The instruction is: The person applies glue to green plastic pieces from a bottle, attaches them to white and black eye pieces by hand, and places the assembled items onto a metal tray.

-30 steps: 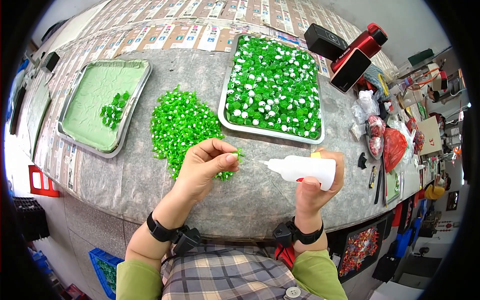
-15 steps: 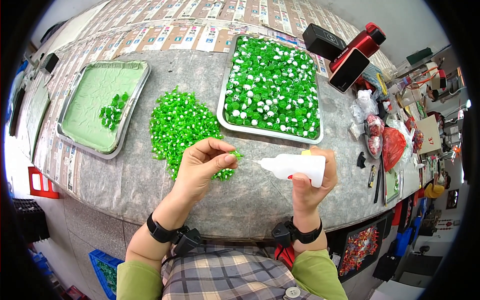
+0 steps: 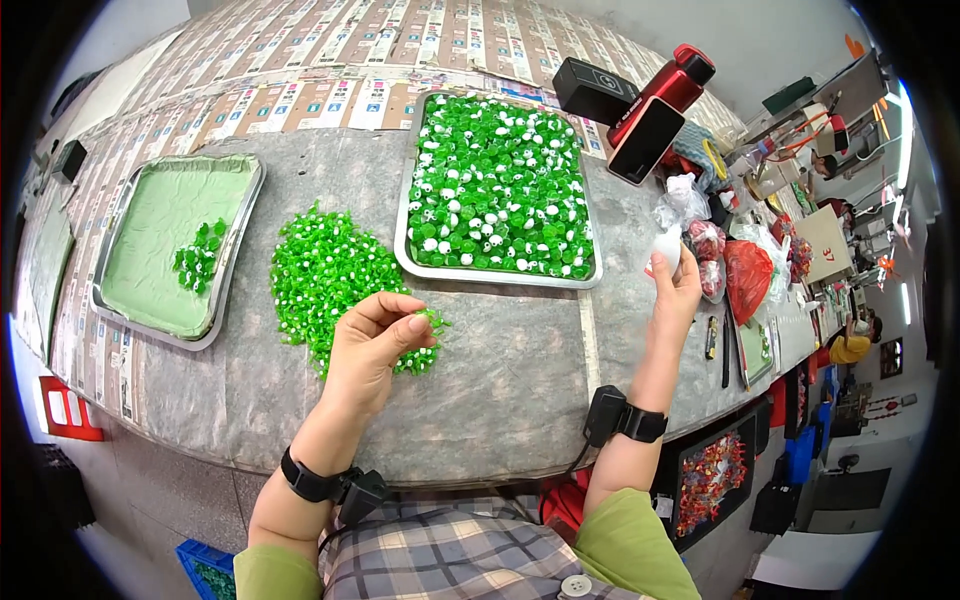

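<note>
L hand [image 3: 375, 350]: thumb + index closed to a pinch, other fingers curled loosely, w/ a small green plastic piece [image 3: 437, 320] at the tips, just off the near R edge of the pile of green-and-white pieces [image 3: 330, 275]. R hand [image 3: 680, 285]: fingers + thumb wrapped partway round a white squeeze bottle [image 3: 665, 248], well to the R, near the clear plastic bags [image 3: 685, 200] + red plastic bag [image 3: 750, 280]. Can't tell if btl base touches the grey table covering [image 3: 500, 400].

Handling (my guess): btl prob. light, soft-walled, smooth; best gripped round the body, w/ light pressure, as a hard squeeze may push contents out. Green piece looks v. light, maybe slick + a bit bendy; thin bits might snap, so pinch by the edge.

Direction: btl's narrow end points away from the person, slightly R; long axis approx. same line, but foreshortened, so exact tilt unclear. Green piece sticks out R of the L fingertips; too small to tell its long axis.

Bead-filled metal tray [image 3: 500, 279] sits beyond, betw. the hands; green-lined tray [image 3: 150, 240] far L.
</note>
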{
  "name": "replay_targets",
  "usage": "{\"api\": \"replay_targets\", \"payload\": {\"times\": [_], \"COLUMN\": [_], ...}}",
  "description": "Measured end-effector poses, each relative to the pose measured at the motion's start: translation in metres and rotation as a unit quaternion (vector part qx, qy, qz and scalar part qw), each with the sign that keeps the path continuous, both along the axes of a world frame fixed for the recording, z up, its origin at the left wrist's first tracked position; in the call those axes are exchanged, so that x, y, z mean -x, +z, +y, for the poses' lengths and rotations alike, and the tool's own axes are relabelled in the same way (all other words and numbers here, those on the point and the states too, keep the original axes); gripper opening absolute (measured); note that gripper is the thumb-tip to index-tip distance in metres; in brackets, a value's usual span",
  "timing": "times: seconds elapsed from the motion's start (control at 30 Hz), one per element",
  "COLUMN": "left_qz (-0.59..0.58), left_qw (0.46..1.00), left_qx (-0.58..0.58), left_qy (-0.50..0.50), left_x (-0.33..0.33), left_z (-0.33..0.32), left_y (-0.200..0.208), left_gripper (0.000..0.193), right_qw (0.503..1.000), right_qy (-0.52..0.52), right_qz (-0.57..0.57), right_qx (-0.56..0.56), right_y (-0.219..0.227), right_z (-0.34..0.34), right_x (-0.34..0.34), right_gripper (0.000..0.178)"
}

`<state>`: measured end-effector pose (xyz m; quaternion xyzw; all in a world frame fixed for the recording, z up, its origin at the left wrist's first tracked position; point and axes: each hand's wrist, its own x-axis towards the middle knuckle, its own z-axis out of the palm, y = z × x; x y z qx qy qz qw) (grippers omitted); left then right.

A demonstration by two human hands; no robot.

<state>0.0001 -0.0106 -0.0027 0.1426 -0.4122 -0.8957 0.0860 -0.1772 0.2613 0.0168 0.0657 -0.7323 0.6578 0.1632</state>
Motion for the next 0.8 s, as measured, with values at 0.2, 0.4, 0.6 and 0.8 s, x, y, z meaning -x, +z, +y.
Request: {"api": "replay_targets", "payload": {"times": [0.2,0.4,0.6,0.8], "left_qz": [0.007,0.008,0.006,-0.003], "left_qw": [1.000,1.000,1.000,0.999], "left_qx": [-0.011,-0.014,-0.014,-0.017], "left_qy": [-0.012,-0.025,-0.021,-0.029], "left_x": [-0.001,0.000,0.001,0.002], "left_z": [0.000,-0.001,0.000,-0.002], "left_y": [0.004,0.001,0.002,0.002], "left_gripper": [0.014,0.014,0.014,0.013], "right_qw": [0.991,0.873,0.915,0.824], "right_qy": [-0.035,-0.231,0.169,0.157], "right_qz": [-0.097,0.170,0.085,0.199], "right_qx": [-0.087,-0.394,-0.358,-0.507], "right_y": [-0.046,0.025,0.013,-0.015], "right_z": [0.059,-0.001,-0.098,-0.127], "right_x": [0.010,-0.022,-0.026,-0.015], "right_gripper": [0.048,0.035,0.012,0.019]}}
